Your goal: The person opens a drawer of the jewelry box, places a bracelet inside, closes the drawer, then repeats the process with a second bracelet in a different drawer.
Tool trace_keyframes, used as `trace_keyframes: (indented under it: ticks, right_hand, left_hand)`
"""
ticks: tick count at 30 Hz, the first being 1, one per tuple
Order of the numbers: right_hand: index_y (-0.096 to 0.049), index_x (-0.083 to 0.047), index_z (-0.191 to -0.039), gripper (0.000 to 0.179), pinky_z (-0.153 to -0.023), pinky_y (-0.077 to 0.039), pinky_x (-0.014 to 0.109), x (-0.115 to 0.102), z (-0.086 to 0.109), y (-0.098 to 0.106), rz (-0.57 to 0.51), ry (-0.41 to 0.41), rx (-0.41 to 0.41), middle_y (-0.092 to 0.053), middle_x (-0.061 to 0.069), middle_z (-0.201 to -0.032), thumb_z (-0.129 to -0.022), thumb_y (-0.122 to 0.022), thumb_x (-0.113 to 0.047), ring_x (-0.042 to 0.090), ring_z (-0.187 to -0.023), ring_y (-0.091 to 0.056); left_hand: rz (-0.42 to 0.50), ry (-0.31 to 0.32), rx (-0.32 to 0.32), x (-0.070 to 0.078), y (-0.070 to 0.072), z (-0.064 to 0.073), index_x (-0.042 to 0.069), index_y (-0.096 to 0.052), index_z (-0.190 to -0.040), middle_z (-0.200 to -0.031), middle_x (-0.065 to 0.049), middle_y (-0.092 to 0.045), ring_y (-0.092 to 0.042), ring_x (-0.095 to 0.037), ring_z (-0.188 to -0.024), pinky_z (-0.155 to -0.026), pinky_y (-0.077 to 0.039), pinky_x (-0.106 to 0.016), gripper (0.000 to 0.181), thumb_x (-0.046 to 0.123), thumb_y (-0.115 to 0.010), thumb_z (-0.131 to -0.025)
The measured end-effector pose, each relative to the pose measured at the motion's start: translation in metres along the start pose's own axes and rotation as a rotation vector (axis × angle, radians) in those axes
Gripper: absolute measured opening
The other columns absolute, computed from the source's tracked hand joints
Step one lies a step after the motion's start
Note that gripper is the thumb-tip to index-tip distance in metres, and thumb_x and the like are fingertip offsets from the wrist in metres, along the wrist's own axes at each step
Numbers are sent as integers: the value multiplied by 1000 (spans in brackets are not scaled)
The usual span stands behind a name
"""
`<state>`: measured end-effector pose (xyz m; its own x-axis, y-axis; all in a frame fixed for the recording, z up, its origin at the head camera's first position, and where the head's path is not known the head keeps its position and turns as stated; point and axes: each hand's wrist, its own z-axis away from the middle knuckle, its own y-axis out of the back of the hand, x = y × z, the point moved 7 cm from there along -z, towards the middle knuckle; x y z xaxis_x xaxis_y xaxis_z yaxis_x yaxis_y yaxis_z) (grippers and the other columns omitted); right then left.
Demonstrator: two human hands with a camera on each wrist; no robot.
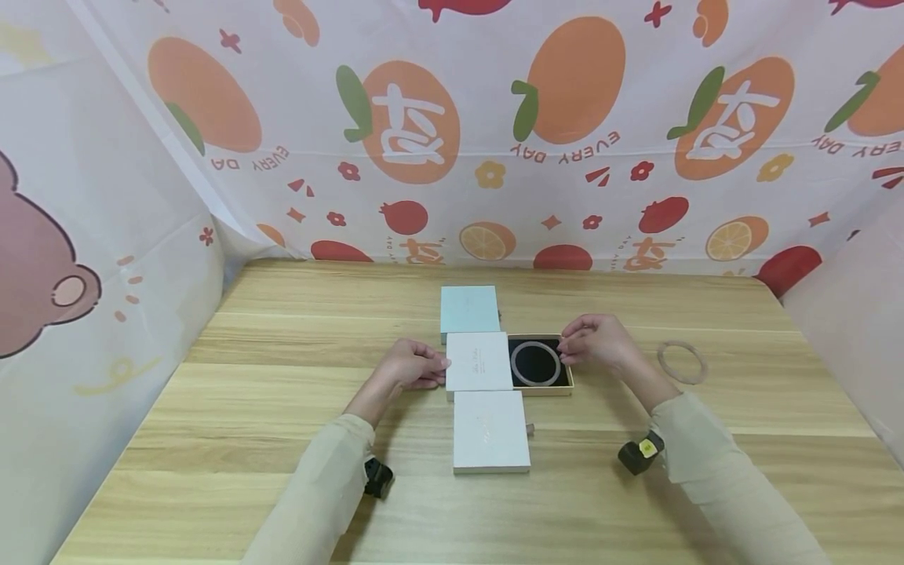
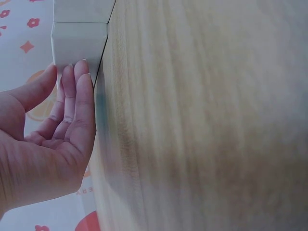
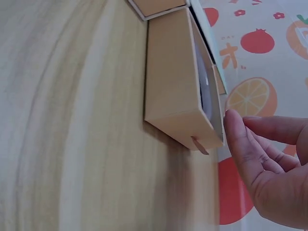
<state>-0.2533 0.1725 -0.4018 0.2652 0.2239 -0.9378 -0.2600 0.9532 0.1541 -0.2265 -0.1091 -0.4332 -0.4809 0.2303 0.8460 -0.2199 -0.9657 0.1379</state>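
A white box sleeve (image 1: 479,361) lies in the middle of a column of boxes, its drawer (image 1: 570,390) pulled out to the right. On the drawer's black lining rests a grey ring-shaped bangle (image 1: 516,375). My left hand (image 1: 412,365) touches the sleeve's left end; in the left wrist view its thumb and fingertips lie against the box end (image 2: 79,43). My right hand (image 1: 596,340) hovers at the drawer's right edge, thumb and index tips close together. The right wrist view shows no object between them, beside the drawer's outer wall (image 3: 171,62) with its ribbon tab (image 3: 199,146).
A pale blue box (image 1: 469,308) stands behind the sleeve, and another white box (image 1: 490,431) with a small tab in front. A second grey bangle (image 1: 683,362) lies on the wooden table (image 1: 297,392) to the right. A fruit-printed cloth (image 1: 487,102) hangs behind.
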Motion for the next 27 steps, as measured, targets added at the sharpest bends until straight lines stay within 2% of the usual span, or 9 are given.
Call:
trace_keyframes:
  ticks: [7,13,18,27]
  right_hand:
    - [-44,21,-106,28,-71,-55,38,-5,0,6,-50,14,-29,-65,16,-81,-82,-56,14,22,-68,-65]
    - [-42,21,-109,29,-72,-55,36,-6,2,13,-95,-4,-33,-65,15,-82,-84,-55,13,22,-71,-65]
    - [-40,20,-113,33,-73,-55,37,-2,1,18,-97,-29,-26,-65,15,-84,-85,-54,10,24,-75,-66]
    - [-31,20,-122,42,-73,-54,37,9,-3,24,-132,-29,-31,-66,15,-85,-86,-51,13,22,-75,-66]
  left_hand:
    - [1,-5,-1,-1,0,-1,-8,-60,-95,-75,-11,-64,-62,-15,-63,-61,-55,-27,14,2,-63,-85]
    - [2,-3,-2,-1,0,-1,-8,-59,-94,-76,-11,-64,-62,-15,-63,-61,-55,-26,14,2,-63,-85]
    - [-3,-3,-5,0,0,0,-8,-59,-94,-77,-11,-64,-63,-15,-64,-61,-55,-26,13,2,-62,-85]
    - [-4,-4,-1,0,0,-1,-7,-59,-93,-76,-11,-65,-63,-15,-64,-61,-55,-26,13,2,-63,-85]
